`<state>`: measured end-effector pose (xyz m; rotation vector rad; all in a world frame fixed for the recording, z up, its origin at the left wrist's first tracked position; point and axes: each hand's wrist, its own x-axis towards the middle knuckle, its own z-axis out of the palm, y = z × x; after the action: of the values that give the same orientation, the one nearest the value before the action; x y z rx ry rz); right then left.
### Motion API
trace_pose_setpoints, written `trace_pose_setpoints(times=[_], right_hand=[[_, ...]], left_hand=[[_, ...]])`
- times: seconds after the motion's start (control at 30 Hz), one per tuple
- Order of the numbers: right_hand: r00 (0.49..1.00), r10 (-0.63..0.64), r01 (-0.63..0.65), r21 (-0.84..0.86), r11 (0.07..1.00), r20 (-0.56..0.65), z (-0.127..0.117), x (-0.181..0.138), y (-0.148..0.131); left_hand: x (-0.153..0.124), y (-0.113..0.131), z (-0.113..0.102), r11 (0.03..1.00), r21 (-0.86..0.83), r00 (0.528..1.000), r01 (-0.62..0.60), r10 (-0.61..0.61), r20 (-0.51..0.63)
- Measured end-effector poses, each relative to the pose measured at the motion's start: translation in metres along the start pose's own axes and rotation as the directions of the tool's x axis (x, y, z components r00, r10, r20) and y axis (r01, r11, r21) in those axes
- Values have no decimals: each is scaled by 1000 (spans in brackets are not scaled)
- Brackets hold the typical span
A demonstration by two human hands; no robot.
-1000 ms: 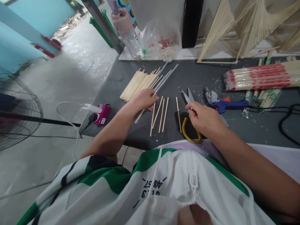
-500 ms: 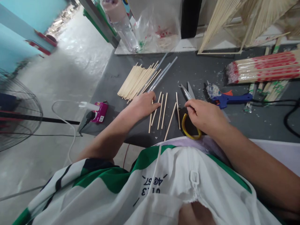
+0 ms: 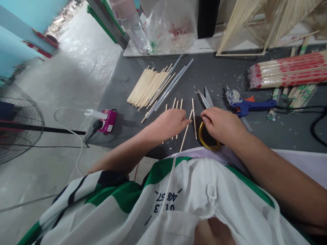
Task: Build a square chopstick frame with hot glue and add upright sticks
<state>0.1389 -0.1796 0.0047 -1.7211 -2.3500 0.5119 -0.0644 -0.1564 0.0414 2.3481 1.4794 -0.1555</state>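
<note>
The left hand (image 3: pixel 170 123) lies flat and open over loose short sticks (image 3: pixel 193 117) on the counter (image 3: pixel 222 81), hiding their lower ends. The right hand (image 3: pixel 221 124) closes on the scissors (image 3: pixel 204 100), covering most of the yellow handle (image 3: pixel 204 141).

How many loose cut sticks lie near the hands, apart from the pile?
5 visible: three poke out above the left hand, two lie between it and the right hand. More may be hidden beneath.

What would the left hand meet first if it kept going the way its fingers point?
Likely the slanted bamboo stick at the left hand's fingertips, then the upright stick and scissors.
</note>
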Motion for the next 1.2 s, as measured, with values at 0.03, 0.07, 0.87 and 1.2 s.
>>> trace_pose_setpoints(times=[0.03, 0.07, 0.87, 1.2], right_hand=[[1000, 0, 0, -3, 1000, 0, 0, 0, 0], [1000, -1, 1, -5, 1000, 0, 1, 0, 1], [980, -184, 176, -103, 979, -77, 25, -4, -6], [954, -298, 294, -83, 952, -42, 28, -2, -12]], left_hand=[[3, 2, 2, 1000, 15, 1000, -11, 11, 4], [6, 4, 4, 1000, 27, 1000, -15, 14, 12], [5, -57, -7, 962, -203, 968, 183, -213, -135], [10, -57, -15, 966, -173, 974, 192, -209, -87]])
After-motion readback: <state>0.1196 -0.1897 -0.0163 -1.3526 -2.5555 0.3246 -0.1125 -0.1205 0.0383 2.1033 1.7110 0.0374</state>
